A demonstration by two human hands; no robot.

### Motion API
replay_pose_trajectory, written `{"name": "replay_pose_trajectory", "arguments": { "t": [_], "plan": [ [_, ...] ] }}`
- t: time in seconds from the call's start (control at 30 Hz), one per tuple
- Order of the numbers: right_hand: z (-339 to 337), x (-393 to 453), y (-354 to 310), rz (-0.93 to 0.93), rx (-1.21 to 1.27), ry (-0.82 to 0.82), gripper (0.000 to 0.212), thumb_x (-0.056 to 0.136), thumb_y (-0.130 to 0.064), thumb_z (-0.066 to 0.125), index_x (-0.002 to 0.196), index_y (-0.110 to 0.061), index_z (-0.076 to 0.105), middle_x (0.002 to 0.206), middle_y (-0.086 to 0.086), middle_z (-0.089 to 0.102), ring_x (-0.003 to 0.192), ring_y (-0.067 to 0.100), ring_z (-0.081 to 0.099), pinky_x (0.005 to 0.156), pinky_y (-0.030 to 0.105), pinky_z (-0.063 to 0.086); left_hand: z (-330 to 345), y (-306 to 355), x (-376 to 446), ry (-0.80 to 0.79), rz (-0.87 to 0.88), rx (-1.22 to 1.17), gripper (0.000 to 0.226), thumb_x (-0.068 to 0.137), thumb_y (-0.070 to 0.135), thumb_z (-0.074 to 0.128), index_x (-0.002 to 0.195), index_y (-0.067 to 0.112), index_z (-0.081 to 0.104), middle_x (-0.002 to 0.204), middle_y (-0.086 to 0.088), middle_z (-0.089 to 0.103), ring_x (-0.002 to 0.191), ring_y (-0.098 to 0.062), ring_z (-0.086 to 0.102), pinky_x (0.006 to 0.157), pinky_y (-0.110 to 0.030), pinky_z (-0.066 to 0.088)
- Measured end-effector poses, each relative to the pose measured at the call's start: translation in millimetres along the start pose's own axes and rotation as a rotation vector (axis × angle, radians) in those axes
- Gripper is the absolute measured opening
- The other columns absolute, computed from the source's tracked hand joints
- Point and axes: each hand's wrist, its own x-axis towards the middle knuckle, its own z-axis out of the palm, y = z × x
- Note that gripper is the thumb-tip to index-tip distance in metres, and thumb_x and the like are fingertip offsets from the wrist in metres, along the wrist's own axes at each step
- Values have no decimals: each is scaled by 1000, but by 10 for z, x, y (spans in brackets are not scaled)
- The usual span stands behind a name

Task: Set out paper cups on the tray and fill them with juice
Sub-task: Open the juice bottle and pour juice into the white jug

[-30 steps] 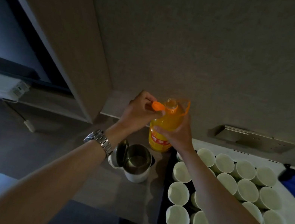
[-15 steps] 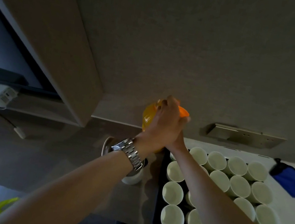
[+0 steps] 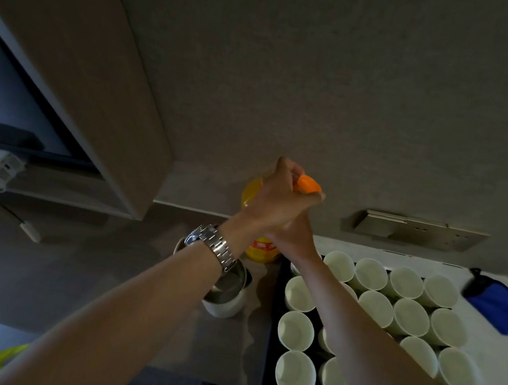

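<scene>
your left hand (image 3: 278,201) is curled over the top of the bottle (image 3: 261,248), with the fingers pinched around the orange cap (image 3: 307,184). your right hand (image 3: 293,238) is wrapped around the body of the bottle, behind and under the left one, so most of the bottle is hidden; only the yellow shoulder and a bit of the label show. the bottle is just beside the far left corner of the tray (image 3: 277,301); if it rests on the counter (image 3: 94,283) or is lifted a little, i cannot tell.

the cups (image 3: 376,307) stand open and close together on the tray, and they look empty from here. so the setting out seems done and the pouring is not yet done.

the bottle looks quite full, so i think it will be heavy, and thin plastic gives way if you squeeze hard. take it low on the body, around the label, not by the neck. the paper cups are light and can tip easily, so pour slowly and do not touch a rim with the bottle. a metal kettle (image 3: 225,289) with open lid stands near the left wrist; mind it when you swing across.
</scene>
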Motion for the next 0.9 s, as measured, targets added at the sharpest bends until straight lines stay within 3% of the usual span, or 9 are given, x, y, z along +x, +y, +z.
{"name": "replay_pose_trajectory", "arguments": {
  "t": [0.13,0.23,0.3,0.4,0.53,0.6,0.67,0.8,0.9],
  "plan": [
    [-32,-40,-51,-4,15,-12,108,60,-66,84,150,-33,34,150,-6,44,137,8,45,108,41,46,25,-25,37,42,-24,-64,49,79,27,79,117,23,48,116,-4,62,99,-14,64,69,-21,49],
    [-38,-64,-46,-7,47,2,110,59,-55,87,150,-28,31,150,-4,41,134,6,45,106,34,46,25,-53,52,22,-44,-162,50,78,22,81,117,22,50,112,-8,67,92,-14,68,75,-32,60],
    [-39,-60,-41,-12,85,13,111,59,-51,90,150,-28,31,146,-8,43,130,-1,46,105,30,47,14,-64,53,32,-36,-183,52,72,35,83,113,27,52,105,-3,71,91,-15,71,84,-45,61],
    [-35,-79,-41,-2,145,29,116,60,-40,96,151,-33,25,145,-13,43,130,-4,45,103,25,46,1,-93,88,57,-36,-168,59,60,62,77,105,36,52,95,4,73,87,-17,72,83,-50,60],
    [19,-174,99,69,192,25,130,54,-39,99,153,-42,16,150,-12,40,135,8,45,108,43,46,-61,-18,91,71,-47,-150,63,70,64,71,118,31,47,97,1,66,82,-21,63,87,-44,55],
    [65,-213,163,115,189,26,132,51,-43,98,153,-41,14,149,-8,43,132,13,48,107,47,46,-76,-7,96,81,-40,-146,59,78,61,69,122,29,45,101,-2,66,89,-29,66,86,-41,54],
    [117,-223,203,147,184,39,132,50,-46,97,153,-39,13,149,-4,43,132,17,48,107,49,46,-89,-13,97,90,-27,-154,54,85,55,69,123,26,45,99,-3,65,88,-25,66,80,-37,52],
    [199,-226,240,165,216,66,132,50,-47,95,154,-35,15,152,-3,39,134,18,45,107,40,44,-145,-4,78,82,-45,-228,47,93,46,68,127,20,49,107,0,64,90,-14,59,85,-34,53],
    [246,-226,270,159,249,74,126,57,-32,98,154,-28,18,151,-5,38,132,14,42,103,31,39,-176,13,59,90,-35,-252,47,93,46,68,127,18,52,99,0,62,90,-14,58,80,-31,51]
  ]
}}
